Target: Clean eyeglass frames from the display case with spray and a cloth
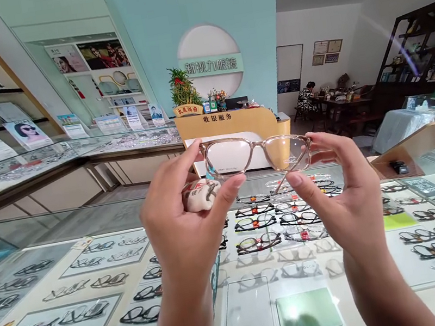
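Observation:
A pair of eyeglasses [256,144] with a clear brownish frame is held up level in front of me, above the glass display counter. My left hand [185,206] pinches its left end between thumb and fingers. Tucked in that same palm is a crumpled whitish cloth [201,194] with red and dark print. At the other end, my right hand [340,182] grips the right rim and hinge. One temple arm slants down behind the right lens. Small print shows on the left lens.
Below lies the glass-topped counter [234,266] with rows of eyeglasses [255,223] inside. A green card [308,312] and a pale framed panel [247,312] lie near its front. Beyond stand a wooden cashier desk [231,122] and side showcases [131,141]. A person [307,99] sits far right.

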{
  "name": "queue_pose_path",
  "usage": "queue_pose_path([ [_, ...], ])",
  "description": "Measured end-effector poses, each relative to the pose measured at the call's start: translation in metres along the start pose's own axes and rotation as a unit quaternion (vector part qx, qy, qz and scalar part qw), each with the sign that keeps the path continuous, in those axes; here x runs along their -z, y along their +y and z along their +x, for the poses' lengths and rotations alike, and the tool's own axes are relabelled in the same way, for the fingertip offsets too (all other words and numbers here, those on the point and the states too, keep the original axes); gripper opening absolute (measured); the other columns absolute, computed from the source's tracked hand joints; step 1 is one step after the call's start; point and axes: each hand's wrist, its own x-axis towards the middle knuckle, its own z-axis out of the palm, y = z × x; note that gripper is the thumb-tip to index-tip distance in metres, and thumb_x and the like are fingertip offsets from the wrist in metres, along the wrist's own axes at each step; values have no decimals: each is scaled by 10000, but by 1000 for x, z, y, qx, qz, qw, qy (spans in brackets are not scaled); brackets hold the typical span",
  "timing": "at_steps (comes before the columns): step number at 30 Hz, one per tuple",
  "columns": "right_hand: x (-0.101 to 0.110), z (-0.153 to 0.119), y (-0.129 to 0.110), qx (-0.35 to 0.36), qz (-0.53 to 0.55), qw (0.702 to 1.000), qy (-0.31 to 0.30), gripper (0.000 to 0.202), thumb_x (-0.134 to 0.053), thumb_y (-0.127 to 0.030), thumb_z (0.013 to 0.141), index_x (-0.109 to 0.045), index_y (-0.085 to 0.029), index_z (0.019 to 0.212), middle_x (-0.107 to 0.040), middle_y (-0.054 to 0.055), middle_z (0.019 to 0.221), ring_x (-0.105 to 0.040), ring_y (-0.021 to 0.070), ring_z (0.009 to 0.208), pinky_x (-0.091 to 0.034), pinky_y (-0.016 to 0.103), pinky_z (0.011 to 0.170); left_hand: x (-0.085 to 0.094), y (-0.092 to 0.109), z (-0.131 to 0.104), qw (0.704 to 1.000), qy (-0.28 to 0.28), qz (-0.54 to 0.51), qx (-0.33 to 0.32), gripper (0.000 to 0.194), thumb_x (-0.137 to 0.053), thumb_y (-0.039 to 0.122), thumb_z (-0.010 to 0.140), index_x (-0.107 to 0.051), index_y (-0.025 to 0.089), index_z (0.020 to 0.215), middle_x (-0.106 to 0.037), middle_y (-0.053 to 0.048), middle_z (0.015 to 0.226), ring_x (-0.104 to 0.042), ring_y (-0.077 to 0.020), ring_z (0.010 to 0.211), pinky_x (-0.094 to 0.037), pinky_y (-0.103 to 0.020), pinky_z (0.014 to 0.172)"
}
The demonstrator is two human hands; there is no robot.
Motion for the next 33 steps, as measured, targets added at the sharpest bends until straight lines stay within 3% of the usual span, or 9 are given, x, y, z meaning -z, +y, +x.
queue_pose_path([
  [13, 16, -1, -6, 13, -27, 1000, -7, 461, -804, -434, 962, -680, -328, 1393, -764, 75, 1221, -740, 267, 1015, -612, 464, 881, 1, 6, -7, 1000, -6, -8, -9, 575, -942, 520, 848, -768, 363, 1374, -807, -55, 1194, -744, -266, 906, -663, -462, 776],
  [20, 20, 0, -9, -8, -49, 998, -26, 436, -791, -474, 957, -700, -303, 1347, -775, 69, 1180, -739, 269, 1001, -605, 456, 890, 5, 14, -7, 999, -37, 17, 33, 555, -895, 587, 879, -764, 363, 1371, -798, -58, 1213, -760, -291, 968, -664, -487, 799],
  [33, 20, 3, -3, -36, -47, 996, -70, 446, -763, -482, 956, -757, -278, 1354, -827, 104, 1253, -779, 304, 1048, -617, 507, 953, -6, 17, -8, 999, -13, 46, 8, 549, -868, 593, 907, -716, 369, 1384, -748, -58, 1200, -743, -287, 1006, -665, -502, 821],
])
